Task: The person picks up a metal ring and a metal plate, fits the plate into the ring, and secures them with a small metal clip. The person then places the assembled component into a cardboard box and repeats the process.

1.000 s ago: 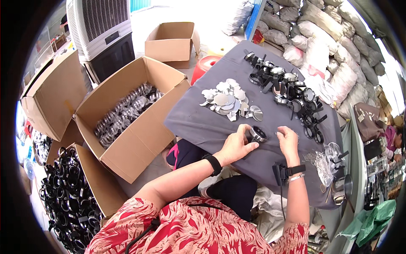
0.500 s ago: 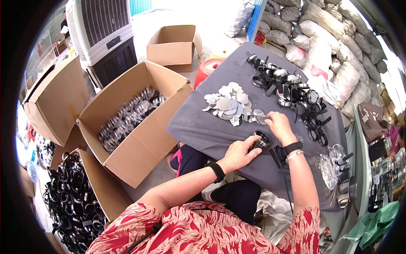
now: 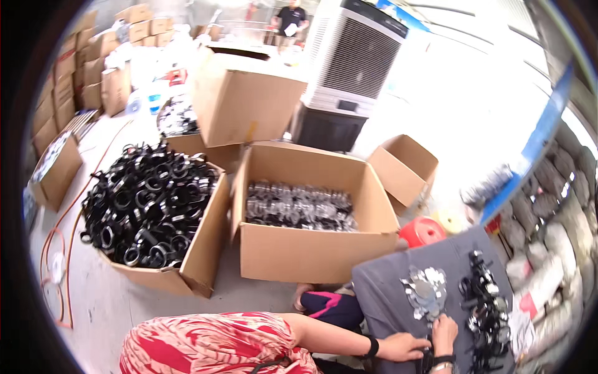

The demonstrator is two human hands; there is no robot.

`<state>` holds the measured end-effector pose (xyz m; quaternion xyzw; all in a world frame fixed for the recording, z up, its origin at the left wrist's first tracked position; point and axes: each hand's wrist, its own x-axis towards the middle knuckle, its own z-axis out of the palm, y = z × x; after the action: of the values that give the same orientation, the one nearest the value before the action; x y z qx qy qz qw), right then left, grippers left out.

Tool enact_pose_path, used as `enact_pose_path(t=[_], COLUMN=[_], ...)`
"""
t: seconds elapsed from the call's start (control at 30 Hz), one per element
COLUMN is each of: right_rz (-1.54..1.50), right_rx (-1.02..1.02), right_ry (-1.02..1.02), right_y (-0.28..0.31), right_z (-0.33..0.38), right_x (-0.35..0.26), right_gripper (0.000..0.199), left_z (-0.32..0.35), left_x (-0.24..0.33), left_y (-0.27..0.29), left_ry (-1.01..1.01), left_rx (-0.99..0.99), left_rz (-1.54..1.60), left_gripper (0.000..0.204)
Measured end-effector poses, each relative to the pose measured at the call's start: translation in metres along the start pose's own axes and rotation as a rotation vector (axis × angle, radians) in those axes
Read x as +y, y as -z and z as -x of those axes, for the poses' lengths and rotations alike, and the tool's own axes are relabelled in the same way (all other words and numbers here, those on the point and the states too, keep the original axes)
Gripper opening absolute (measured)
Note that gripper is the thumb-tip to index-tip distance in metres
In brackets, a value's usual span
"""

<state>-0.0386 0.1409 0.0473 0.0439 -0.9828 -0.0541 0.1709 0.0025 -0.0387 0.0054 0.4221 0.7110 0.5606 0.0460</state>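
Can't tell if my L hand [image 3: 403, 346] or R hand [image 3: 445, 333] grips anything. Silver discs [image 3: 425, 292] just past R fingertips; cooler [image 3: 361, 62] lettering, way beyond L, too blurry to read.

Cartons [image 3: 92, 65] stacked at far left; orange cord [image 3: 70, 274] laid on floor [image 3: 103, 305]; air cooler [image 3: 362, 59] placed at back; red stool [image 3: 423, 230] set nearer; sacks [image 3: 557, 249] piled at right; background person [image 3: 291, 20] seen.

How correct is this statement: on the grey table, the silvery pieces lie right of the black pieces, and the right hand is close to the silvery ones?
Only the side is wrong: on the grey table, the silvery pieces lie left of the black pieces, as the head view shows. The right hand is close to the silvery ones.
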Motion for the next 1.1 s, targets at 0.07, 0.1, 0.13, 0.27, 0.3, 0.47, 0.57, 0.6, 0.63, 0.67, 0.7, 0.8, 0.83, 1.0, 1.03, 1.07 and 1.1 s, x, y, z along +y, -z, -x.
enact_pose_path(t=[0.07,0.1,0.13,0.27,0.3,0.47,0.57,0.6,0.63,0.67,0.7,0.8,0.83,1.0,1.03,1.07,1.1], right_rz=[0.021,0.034,-0.011,-0.142,-0.158,-0.118,-0.162,-0.181,-0.180,-0.190,-0.196,-0.248,-0.456,-0.483,-0.489,-0.471,-0.469], right_rx=[0.122,0.178,0.139,0.262,0.257,0.033,0.000,-0.006,-0.002,-0.016,-0.032,0.052,0.329,0.401,0.406,0.401,0.397], right_ry=[-0.039,-0.051,-0.050,-0.155,-0.204,-0.331,-0.350,-0.371,-0.377,-0.375,-0.380,-0.353,-0.247,-0.241,-0.214,-0.198,-0.165], right_y=[-0.023,-0.031,-0.007,0.048,0.060,0.097,0.097,0.097,0.094,0.088,0.087,0.082,0.052,0.063,0.056,0.053,0.049], right_z=[0.005,0.003,0.004,0.026,0.038,0.080,0.091,0.096,0.098,0.105,0.111,0.116,0.110,0.079,0.073,0.073,0.074], right_x=[0.029,0.041,0.029,0.026,0.019,-0.030,-0.034,-0.033,-0.030,-0.023,-0.017,-0.014,-0.001,-0.037,-0.043,-0.044,-0.045], right_gripper=[0.015,0.015,0.015,0.020,0.020,0.021,0.022,0.022,0.022,0.023,0.024,0.020,0.014,0.009,0.009,0.009,0.009], left_z=[-0.001,0.001,0.004,-0.001,-0.002,-0.013,-0.010,-0.006,-0.004,-0.001,-0.008,-0.014,-0.008,-0.007,-0.005,-0.008,-0.009], left_x=[0.010,0.018,0.012,0.002,0.003,0.007,0.015,0.021,0.022,0.023,0.009,-0.025,-0.005,-0.021,-0.021,-0.019,-0.018], left_y=[0.004,0.010,0.012,0.009,0.011,0.007,0.002,-0.003,-0.002,-0.003,-0.009,-0.027,-0.012,0.010,0.018,0.017,0.014], left_ry=[-0.026,-0.030,-0.006,-0.065,-0.060,-0.042,0.019,0.039,0.052,0.022,0.018,-0.128,-0.053,0.035,0.054,0.088,0.100], left_rx=[0.013,0.035,0.065,0.098,0.102,0.081,0.073,0.082,0.089,0.115,0.098,0.040,0.030,0.076,0.078,0.047,0.035], left_rz=[0.029,0.009,-0.012,0.078,0.069,0.095,0.128,0.178,0.222,0.224,0.234,0.319,0.344,0.346,0.312,0.293,0.318], left_gripper=[0.035,0.030,0.030,0.030,0.030,0.034,0.038,0.039,0.040,0.033,0.033,0.049,0.049,0.074,0.079,0.083,0.086])
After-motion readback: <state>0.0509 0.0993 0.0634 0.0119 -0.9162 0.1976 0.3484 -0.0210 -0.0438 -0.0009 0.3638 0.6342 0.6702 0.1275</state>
